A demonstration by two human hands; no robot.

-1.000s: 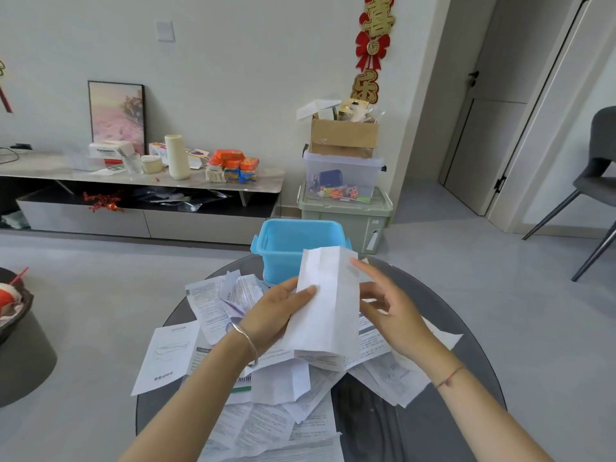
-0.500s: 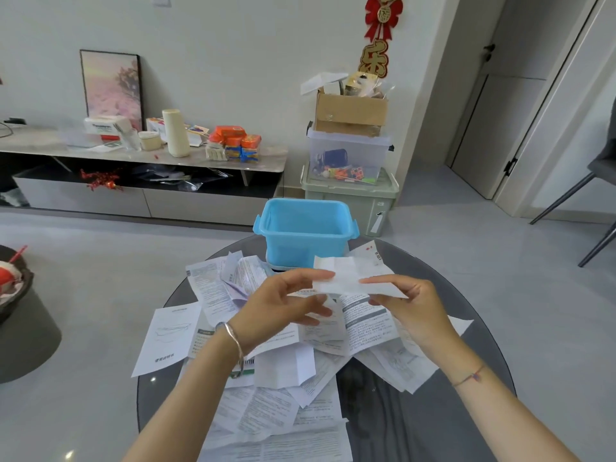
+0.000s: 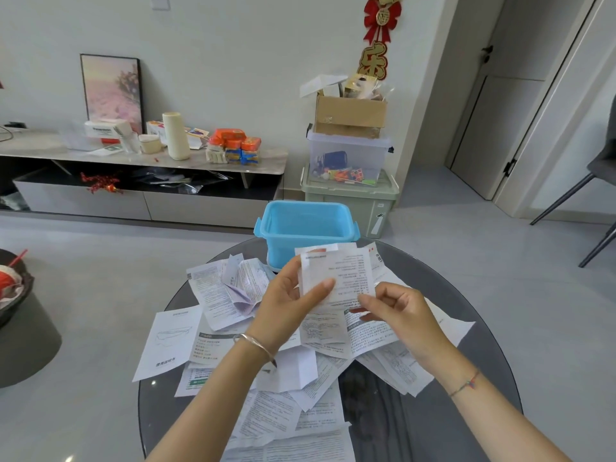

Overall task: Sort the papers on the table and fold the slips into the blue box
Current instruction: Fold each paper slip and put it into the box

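Note:
A printed paper slip (image 3: 346, 275) is held upright above the table, its text facing me. My left hand (image 3: 290, 305) pinches its left edge between thumb and fingers. My right hand (image 3: 396, 311) pinches its lower right corner with curled fingers. Behind the slip stands the blue box (image 3: 305, 228), open on top, at the far edge of the round dark glass table (image 3: 466, 378). A heap of several printed papers (image 3: 293, 388) covers the table below my hands.
A dark round stool with a bin (image 3: 16, 305) stands on the floor at left. Behind the table are stacked storage bins with a cardboard box (image 3: 350, 161) and a low cabinet (image 3: 143, 181). Chair legs (image 3: 596, 208) show at far right.
The slip went from a tall upright white sheet to a flat fold, and now stands upright again, smaller, with printed text facing me. Both hands stayed on it.

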